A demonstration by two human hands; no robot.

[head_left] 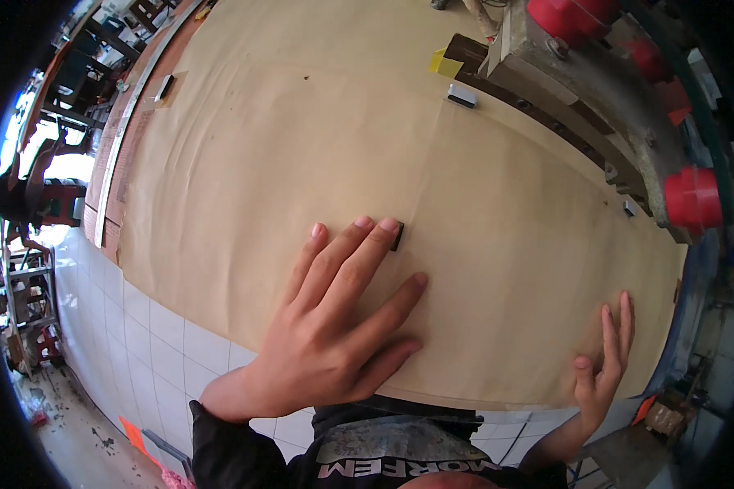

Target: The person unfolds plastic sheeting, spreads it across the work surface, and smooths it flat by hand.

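A grey machine (579, 77) with 3 red caps (693, 198), a yellow tag (446, 63) and white floor tiles (151, 326)

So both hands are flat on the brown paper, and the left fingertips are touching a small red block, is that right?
Not quite: the head view shows the block at the left hand's fingertips is black, not red. Both hands, the right hand too, do lie flat on the brown paper.
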